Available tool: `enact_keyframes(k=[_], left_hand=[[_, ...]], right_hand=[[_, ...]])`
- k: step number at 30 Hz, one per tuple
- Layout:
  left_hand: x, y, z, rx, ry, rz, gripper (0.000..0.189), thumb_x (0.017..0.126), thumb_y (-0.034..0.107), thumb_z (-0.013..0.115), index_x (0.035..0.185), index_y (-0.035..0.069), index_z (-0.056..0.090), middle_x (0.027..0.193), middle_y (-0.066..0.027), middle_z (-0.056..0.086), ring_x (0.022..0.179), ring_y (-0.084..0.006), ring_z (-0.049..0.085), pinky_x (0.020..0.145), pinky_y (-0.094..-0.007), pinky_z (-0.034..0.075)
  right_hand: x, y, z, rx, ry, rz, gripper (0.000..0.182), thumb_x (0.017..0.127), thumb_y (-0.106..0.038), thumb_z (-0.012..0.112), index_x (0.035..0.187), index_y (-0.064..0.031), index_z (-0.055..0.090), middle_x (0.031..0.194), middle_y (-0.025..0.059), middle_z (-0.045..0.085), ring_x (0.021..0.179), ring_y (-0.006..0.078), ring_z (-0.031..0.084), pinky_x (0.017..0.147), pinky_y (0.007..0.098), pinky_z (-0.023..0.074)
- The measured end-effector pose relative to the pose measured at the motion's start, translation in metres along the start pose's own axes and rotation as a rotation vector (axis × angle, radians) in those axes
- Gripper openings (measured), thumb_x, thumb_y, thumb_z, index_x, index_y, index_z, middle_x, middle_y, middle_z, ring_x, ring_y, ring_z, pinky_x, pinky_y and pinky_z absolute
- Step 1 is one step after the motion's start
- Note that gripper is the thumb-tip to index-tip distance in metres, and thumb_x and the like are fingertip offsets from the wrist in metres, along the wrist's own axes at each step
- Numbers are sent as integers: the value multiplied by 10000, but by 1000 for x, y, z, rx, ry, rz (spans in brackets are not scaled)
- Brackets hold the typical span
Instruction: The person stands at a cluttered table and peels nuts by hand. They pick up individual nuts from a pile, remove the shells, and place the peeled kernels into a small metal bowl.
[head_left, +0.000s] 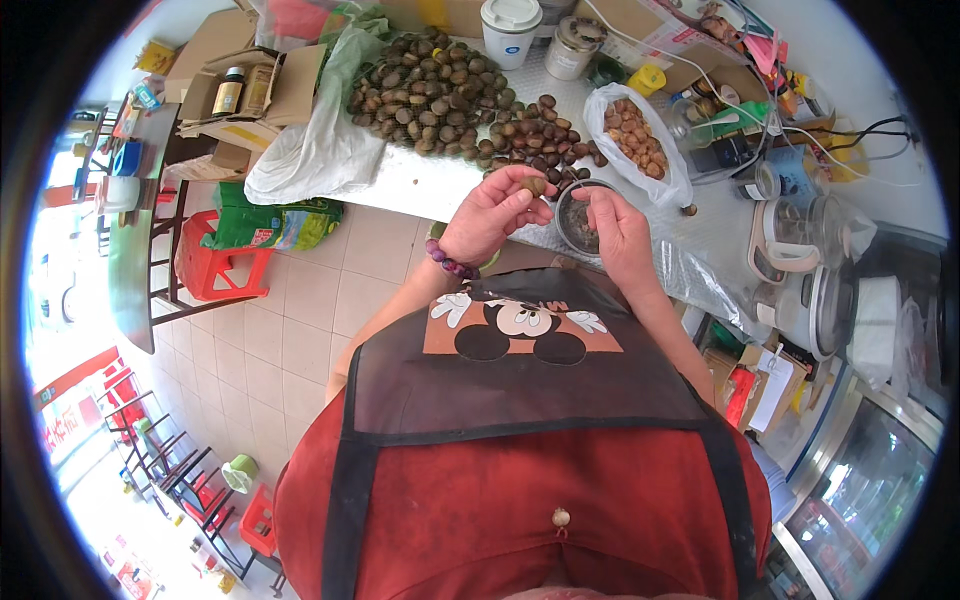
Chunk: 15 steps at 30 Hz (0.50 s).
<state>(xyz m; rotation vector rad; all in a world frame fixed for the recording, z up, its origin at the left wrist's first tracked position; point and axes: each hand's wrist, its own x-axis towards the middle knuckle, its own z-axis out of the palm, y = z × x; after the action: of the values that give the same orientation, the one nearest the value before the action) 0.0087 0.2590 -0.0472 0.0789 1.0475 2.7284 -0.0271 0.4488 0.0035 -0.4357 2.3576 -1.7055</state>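
Note:
My left hand (491, 210), with a beaded bracelet at its wrist, holds a brown chestnut (533, 185) between thumb and fingers. To its right, my right hand (619, 229) is over the rim of a round metal bowl (561, 225) with dark contents; thumb and forefinger are pinched together, and whether something small is between them I cannot tell. Beyond both hands, loose dark chestnuts (536, 135) lie beside a large heap of chestnuts (427, 94) in green netting. An open white plastic bag (679, 176) holds peeled chestnuts (636, 135) at the right of the loose ones.
A white lidded cup (510, 37) and a glass jar (574, 49) stand at the table's back. White cables (705, 75) run among jars and bottles on the right. At left are a cardboard box (296, 94) and a red plastic stool (199, 259) bearing a green bag (255, 221).

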Motion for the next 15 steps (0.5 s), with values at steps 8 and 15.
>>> enact_keyframes(k=[8,15], left_hand=[[1,-6,12,179,23,16,351,951,141,477,1277,14,448,1143,-75,562,976,-161,573,882,-324,470],[4,-11,22,415,24,135,306,946,127,496,1228,9,497,1128,-47,560,1019,-133,541,903,-291,442]], right_hand=[[-2,-13,-2,154,-167,171,199,937,-187,509,895,3,552,649,8,491,592,96,452,554,257,388],[-2,-18,3,-77,-70,-62,273,905,-255,569,848,8,522,634,91,505,545,168,459,528,305,395]])
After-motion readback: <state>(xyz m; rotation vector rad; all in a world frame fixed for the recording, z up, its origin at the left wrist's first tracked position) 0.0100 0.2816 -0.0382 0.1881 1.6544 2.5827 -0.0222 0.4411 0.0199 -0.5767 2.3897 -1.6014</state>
